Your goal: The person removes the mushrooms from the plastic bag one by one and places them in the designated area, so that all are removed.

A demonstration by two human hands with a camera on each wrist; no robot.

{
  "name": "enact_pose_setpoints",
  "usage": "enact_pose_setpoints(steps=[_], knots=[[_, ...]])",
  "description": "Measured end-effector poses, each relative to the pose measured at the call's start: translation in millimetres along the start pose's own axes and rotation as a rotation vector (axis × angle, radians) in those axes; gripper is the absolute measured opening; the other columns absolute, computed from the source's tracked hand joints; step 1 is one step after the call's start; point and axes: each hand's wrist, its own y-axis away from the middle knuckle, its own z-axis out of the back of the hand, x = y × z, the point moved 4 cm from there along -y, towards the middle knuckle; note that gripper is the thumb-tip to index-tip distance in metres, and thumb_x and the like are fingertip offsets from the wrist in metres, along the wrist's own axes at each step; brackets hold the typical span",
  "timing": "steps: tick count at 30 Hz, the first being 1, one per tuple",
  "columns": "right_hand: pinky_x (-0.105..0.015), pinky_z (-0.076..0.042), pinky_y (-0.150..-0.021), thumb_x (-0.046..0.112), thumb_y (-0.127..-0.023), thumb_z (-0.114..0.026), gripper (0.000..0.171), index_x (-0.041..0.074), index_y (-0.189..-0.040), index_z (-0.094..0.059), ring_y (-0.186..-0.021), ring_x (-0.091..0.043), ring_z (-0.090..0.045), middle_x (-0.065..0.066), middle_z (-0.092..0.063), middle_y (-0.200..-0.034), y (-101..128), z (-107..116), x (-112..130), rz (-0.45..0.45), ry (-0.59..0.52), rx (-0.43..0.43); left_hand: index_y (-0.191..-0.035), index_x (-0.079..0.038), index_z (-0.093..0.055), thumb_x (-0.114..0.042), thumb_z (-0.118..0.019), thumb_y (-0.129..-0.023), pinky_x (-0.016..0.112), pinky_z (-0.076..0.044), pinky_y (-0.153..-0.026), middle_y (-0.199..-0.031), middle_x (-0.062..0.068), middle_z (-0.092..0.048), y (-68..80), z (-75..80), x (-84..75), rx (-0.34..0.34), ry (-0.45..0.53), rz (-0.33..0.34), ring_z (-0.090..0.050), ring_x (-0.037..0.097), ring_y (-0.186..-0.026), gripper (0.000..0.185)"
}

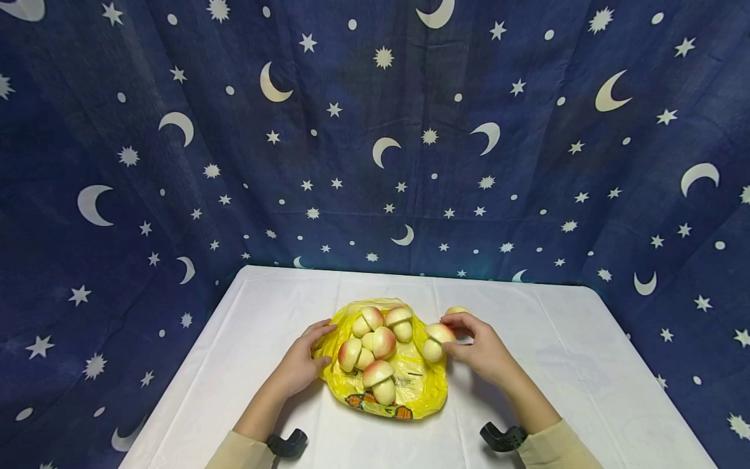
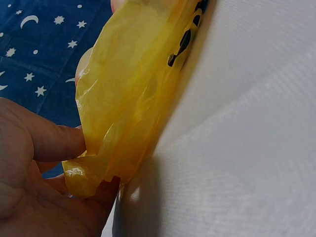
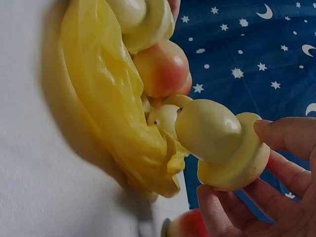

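A yellow plastic bag lies spread on the table with its mouth upward, and several mushroom-shaped pieces with red-tinged caps rest in it. My left hand pinches the bag's left edge; in the left wrist view the thumb and fingers lie on either side of the yellow film. Over the bag's right rim, my right hand holds one mushroom by its cap between thumb and fingers. Seen in the right wrist view, its pale stem points toward the bag.
Another mushroom sits on the table just beyond my right hand, partly hidden by it. A white cloth covers the table. Dark blue curtain with moons and stars hangs behind and at both sides.
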Motion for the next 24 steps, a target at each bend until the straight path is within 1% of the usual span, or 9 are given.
enact_pose_setpoints(steps=[5,8,11,14,18,24], knots=[[-0.038,-0.061,-0.093,0.006,-0.088,-0.085,0.044,0.007,-0.13,-0.071,-0.109,-0.025,-0.068,-0.012,-0.073,-0.132,3,8,-1,0.007,0.0,-0.006,-0.152,-0.012,-0.06,0.005,-0.072,-0.094,0.064,-0.023,-0.134,-0.172,0.006,-0.042,0.2,0.5,-0.7,0.007,-0.006,-0.001,-0.031,0.039,-0.164,0.061],[-0.03,-0.061,-0.091,0.006,-0.089,-0.084,0.044,0.008,-0.132,-0.071,-0.113,-0.027,-0.069,-0.013,-0.072,-0.136,4,14,-1,0.003,-0.002,-0.003,-0.152,-0.012,-0.06,0.005,-0.072,-0.094,0.064,-0.023,-0.134,-0.172,0.006,-0.042,0.1,0.5,-0.9,0.008,-0.006,-0.003,-0.032,0.039,-0.164,0.061],[-0.025,-0.06,-0.088,0.009,-0.091,-0.083,0.044,0.009,-0.133,-0.071,-0.117,-0.029,-0.068,-0.013,-0.071,-0.14,5,20,-1,-0.003,-0.002,-0.001,-0.152,-0.012,-0.06,0.005,-0.072,-0.095,0.064,-0.023,-0.134,-0.172,0.005,-0.042,-0.3,0.1,-0.1,0.005,-0.005,-0.005,-0.031,0.038,-0.164,0.061],[-0.026,-0.059,-0.089,0.011,-0.091,-0.083,0.044,0.011,-0.134,-0.071,-0.12,-0.031,-0.068,-0.012,-0.071,-0.142,7,25,-1,-0.018,0.0,0.001,-0.152,-0.012,-0.06,0.005,-0.072,-0.095,0.064,-0.022,-0.134,-0.173,0.006,-0.041,-0.7,0.2,0.6,0.002,-0.004,-0.012,-0.031,0.039,-0.165,0.061],[-0.03,-0.06,-0.09,0.012,-0.091,-0.083,0.044,0.011,-0.134,-0.07,-0.122,-0.034,-0.069,-0.012,-0.072,-0.139,9,33,1,-0.031,0.027,-0.01,-0.152,-0.013,-0.06,0.004,-0.072,-0.095,0.064,-0.022,-0.134,-0.173,0.006,-0.041,-1.0,0.6,1.0,0.006,-0.001,-0.014,-0.03,0.039,-0.165,0.061],[-0.025,-0.059,-0.088,0.014,-0.092,-0.083,0.045,0.01,-0.135,-0.069,-0.124,-0.036,-0.069,-0.014,-0.072,-0.138,12,43,-1,-0.047,0.078,-0.023,-0.152,-0.012,-0.06,0.005,-0.072,-0.094,0.064,-0.022,-0.134,-0.173,0.005,-0.042,-0.3,1.0,0.5,0.004,0.011,-0.009,-0.03,0.038,-0.165,0.062]])
